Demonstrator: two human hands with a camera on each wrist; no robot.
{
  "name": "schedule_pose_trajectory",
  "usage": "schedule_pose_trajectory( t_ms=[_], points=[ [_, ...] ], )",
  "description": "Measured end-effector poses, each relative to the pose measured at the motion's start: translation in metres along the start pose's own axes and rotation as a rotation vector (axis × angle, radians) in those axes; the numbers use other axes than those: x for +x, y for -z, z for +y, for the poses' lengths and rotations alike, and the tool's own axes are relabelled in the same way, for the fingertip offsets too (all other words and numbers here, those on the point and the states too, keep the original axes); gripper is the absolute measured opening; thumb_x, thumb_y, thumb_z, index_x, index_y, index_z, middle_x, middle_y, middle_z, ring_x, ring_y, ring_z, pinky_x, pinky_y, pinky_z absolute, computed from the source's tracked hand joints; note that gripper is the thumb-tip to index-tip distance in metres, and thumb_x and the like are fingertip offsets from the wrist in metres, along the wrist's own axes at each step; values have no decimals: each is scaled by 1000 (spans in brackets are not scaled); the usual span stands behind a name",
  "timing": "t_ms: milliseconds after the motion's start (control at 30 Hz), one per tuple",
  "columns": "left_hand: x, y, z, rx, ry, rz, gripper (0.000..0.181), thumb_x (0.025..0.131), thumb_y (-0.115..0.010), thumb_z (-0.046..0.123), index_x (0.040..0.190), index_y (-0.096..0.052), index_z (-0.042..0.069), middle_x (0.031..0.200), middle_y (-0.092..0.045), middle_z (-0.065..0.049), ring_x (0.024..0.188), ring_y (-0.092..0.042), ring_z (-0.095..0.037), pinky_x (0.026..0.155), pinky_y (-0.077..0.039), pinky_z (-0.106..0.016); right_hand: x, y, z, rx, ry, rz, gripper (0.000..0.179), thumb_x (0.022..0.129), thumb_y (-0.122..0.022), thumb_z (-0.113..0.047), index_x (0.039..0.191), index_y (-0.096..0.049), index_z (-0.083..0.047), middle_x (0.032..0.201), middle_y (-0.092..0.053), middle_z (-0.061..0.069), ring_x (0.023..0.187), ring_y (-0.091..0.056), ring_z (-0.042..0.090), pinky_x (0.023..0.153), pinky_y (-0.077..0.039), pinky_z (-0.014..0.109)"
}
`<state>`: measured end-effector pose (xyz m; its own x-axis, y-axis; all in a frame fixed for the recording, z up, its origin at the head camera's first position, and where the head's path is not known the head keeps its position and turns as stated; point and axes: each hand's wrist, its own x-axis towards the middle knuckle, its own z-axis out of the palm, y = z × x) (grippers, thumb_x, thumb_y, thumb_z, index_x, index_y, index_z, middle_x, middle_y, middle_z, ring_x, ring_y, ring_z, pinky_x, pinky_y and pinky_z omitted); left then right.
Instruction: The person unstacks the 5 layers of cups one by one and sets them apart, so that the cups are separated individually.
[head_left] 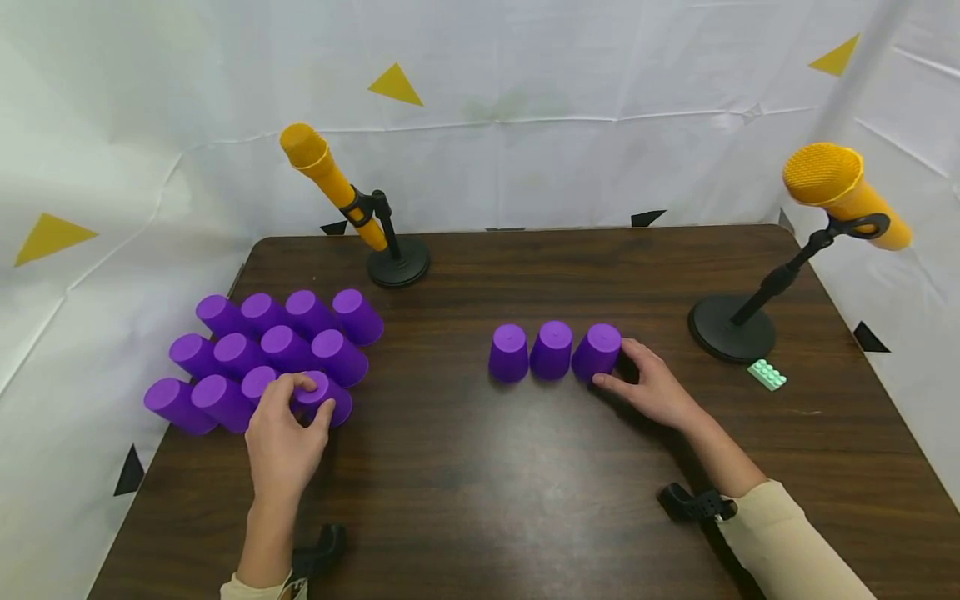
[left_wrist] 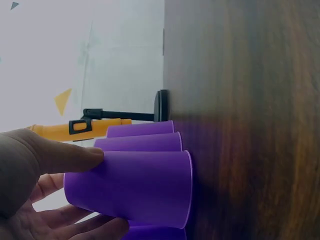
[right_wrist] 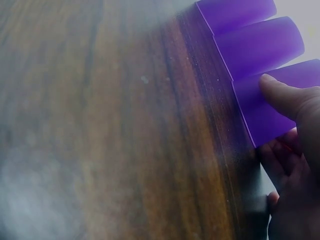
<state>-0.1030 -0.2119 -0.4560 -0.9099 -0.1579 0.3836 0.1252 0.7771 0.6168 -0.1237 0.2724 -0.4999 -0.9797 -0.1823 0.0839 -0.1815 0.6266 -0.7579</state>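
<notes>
Three upside-down purple cups stand in a row at the table's middle. My right hand (head_left: 654,390) holds the rightmost cup (head_left: 597,350), its thumb on the near side and the fingers round the right and far sides. In the right wrist view that cup's (right_wrist: 255,102) rim is down on the wood, beside the middle cup (right_wrist: 260,47). At the left, my left hand (head_left: 285,442) grips the front-right purple cup (head_left: 327,398) of a larger group of upside-down cups. The left wrist view shows the thumb on one side of this cup (left_wrist: 135,187) and fingers on the other.
Behind the left group stands a yellow microphone (head_left: 326,171) on a black stand. Another yellow microphone (head_left: 825,175) leans over a round black base (head_left: 731,329) at the right, with a mint-green toy brick (head_left: 767,375) beside it. White sheeting (head_left: 525,167) surrounds the brown table (head_left: 465,483).
</notes>
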Motion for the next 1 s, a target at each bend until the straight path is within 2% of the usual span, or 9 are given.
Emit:
schedule_pose_trajectory(
  t_ms=[167,467,633,767,867,933,1000],
  points=[
    [0,-1,-2,5,10,-2,31,77,-81,2,99,-61,8,100,-62,-12,83,-61,-30,73,-47,-49,0,0,1,-3,-6,-2,57,89,-74,-25,135,-50,-1,129,-56,19,125,-48,37,106,-32,58],
    [2,0,-4,-7,-20,36,35,73,-82,-5,101,-62,6,112,-62,-14,95,-58,-32,78,-45,-51,1,1,2,-5,6,1,57,89,-75,-26,135,-51,-1,129,-57,19,124,-48,37,106,-32,58],
    [2,4,-3,-2,-21,37,37,73,-82,-6,103,-63,5,117,-61,-14,103,-58,-31,79,-50,-48,2,1,1,-1,21,3,57,89,-75,-24,135,-51,-1,128,-57,19,124,-49,36,106,-33,58],
    [0,13,4,2,-39,68,36,73,-82,-5,102,-63,3,118,-61,-13,109,-58,-29,77,-55,-45,3,1,1,0,26,3,57,88,-75,-24,135,-51,-1,128,-57,19,124,-49,36,106,-33,58],
    [1,24,14,4,-52,116,33,74,-83,-1,100,-64,4,120,-62,-10,109,-59,-27,79,-55,-27,2,1,1,1,27,4,56,88,-75,-24,134,-52,-1,128,-57,18,124,-49,36,105,-33,57],
    [2,30,21,-9,-65,144,31,75,-83,0,99,-64,4,121,-63,-8,108,-60,-25,80,-49,-14,2,0,2,5,27,6,55,88,-75,-23,133,-52,-1,127,-58,18,123,-49,36,105,-34,57],
    [3,32,30,-39,-91,146,29,75,-82,1,98,-64,4,122,-63,-6,108,-60,-23,80,-41,-4,1,0,2,7,28,9,55,88,-76,-23,133,-53,-1,127,-58,18,123,-50,36,105,-34,57]
  ],
)
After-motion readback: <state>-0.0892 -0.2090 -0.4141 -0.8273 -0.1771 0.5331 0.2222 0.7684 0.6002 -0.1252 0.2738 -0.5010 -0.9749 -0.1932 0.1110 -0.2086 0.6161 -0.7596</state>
